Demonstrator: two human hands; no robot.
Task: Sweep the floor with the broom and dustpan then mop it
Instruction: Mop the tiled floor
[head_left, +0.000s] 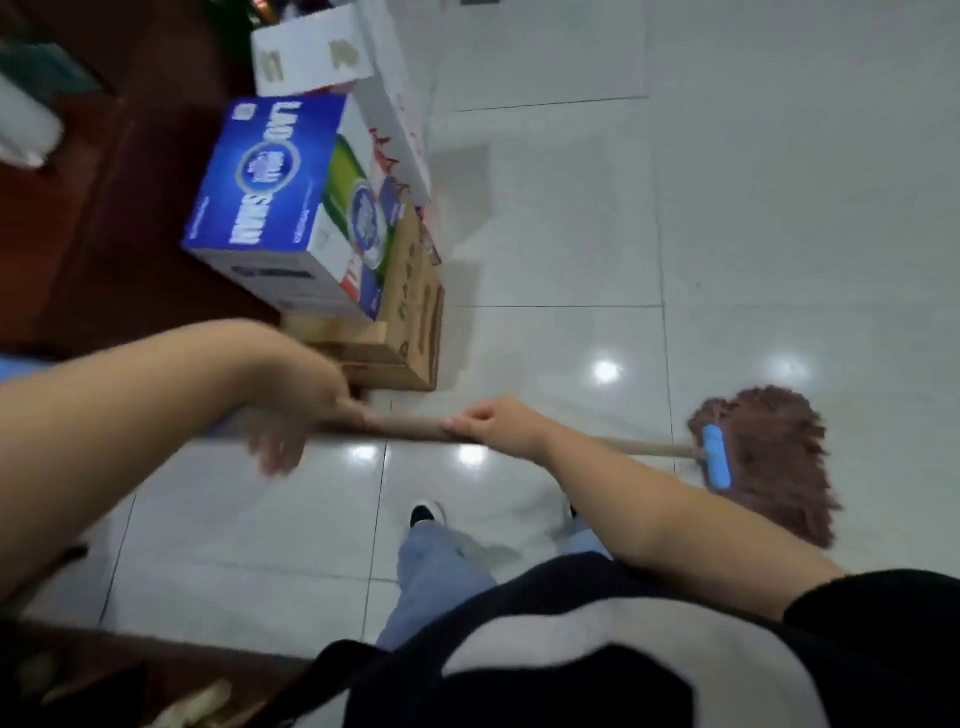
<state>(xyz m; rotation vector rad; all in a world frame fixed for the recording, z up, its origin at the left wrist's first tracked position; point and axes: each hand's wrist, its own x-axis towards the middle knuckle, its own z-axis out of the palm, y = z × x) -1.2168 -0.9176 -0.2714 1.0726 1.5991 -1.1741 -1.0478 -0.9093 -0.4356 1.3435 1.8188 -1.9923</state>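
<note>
Your right hand (498, 423) is wrapped firmly round the mop handle (410, 428) at mid-shaft, fingers (470, 415) curled over the top. Your left hand (306, 421) sits higher up the handle: thumb side presses on the wood, but the fingers blur below it and look spread, so whether they're truly clenched can't be told. The handle runs nearly level across the view to the blue mop bar (717, 457), with the brown mop head (774, 457) flat on the tiled floor (571, 234), off to your right and well apart from the boxes.

No broom or dustpan shows; judging by this, you're in the mopping half.

To do it well: get the left hand properly closed on the handle before the next stroke. Keep the head flat, not on its edge. Pull in overlapping passes. Work along the stacked boxes (322, 208) at left without knocking them, especially the blue box (265, 192) perched on top. Step back off the wet tiles; your shoe (426, 514) is just beside the stroke path.
</note>
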